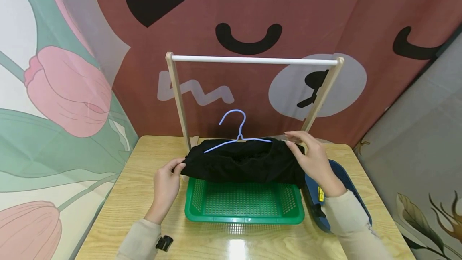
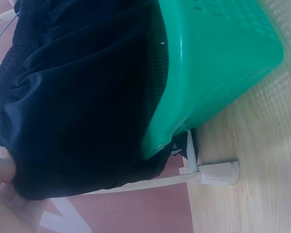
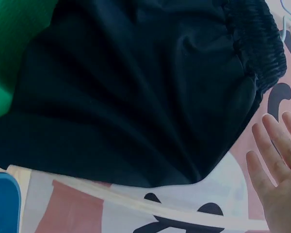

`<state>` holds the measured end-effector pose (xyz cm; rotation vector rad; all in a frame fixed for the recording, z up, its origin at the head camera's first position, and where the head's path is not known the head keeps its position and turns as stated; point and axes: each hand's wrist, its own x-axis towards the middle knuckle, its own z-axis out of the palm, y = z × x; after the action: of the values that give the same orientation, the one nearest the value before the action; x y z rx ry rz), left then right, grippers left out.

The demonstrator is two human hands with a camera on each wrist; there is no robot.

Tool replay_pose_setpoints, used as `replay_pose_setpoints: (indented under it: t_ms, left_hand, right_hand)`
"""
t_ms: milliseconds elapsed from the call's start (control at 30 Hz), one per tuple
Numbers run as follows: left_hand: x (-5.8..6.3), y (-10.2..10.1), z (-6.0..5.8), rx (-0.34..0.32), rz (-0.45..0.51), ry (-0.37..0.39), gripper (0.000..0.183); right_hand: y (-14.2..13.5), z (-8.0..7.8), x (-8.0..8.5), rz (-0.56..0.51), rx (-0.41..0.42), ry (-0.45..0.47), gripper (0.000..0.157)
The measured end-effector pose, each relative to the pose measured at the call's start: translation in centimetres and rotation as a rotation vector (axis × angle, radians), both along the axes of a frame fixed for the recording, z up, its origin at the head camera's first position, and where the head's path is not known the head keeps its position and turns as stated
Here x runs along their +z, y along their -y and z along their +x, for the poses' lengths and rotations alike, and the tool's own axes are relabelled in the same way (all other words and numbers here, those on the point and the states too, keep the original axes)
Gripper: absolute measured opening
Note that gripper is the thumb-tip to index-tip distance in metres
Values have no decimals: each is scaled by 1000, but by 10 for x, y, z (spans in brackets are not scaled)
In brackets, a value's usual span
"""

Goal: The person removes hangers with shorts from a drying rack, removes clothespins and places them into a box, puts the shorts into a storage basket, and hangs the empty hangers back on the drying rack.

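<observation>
The black garment (image 1: 245,167) is above the rear of the green basket (image 1: 245,220), with a blue hanger (image 1: 240,129) at its waistband (image 3: 257,43); whether both hanger ends sit inside is hard to tell. The left hand (image 1: 167,181) pinches one side; the right hand (image 1: 314,157) is spread beside the other. Drawing the waistband evenly outward should help. The basket's mesh floor (image 1: 242,204) shows; the blue tray (image 1: 338,171) holds a yellow item (image 1: 321,194).

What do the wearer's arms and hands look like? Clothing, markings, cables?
Left sleeve and right sleeve: both long, pale beige, plain-looking fabric, ending near the wrists. Left hand and right hand: human, ungloved, no rings visible. No cables show on either arm.
</observation>
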<state>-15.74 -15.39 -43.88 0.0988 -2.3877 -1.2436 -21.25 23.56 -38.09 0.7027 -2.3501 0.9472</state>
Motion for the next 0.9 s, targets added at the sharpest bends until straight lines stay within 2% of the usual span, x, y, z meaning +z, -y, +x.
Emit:
replay_pose_setpoints:
  t_ms: [300, 633, 900]
  left_hand:
    - [1, 0, 1, 4, 7, 12, 14]
    - [1, 1, 1, 3, -1, 13, 14]
    - [1, 2, 1, -29, 5, -8, 14]
  right_hand:
    - [8, -9, -8, 10, 95, 17, 33]
    - [13, -9, -14, 28, 84, 37, 33]
    - [16, -8, -13, 17, 76, -27, 27]
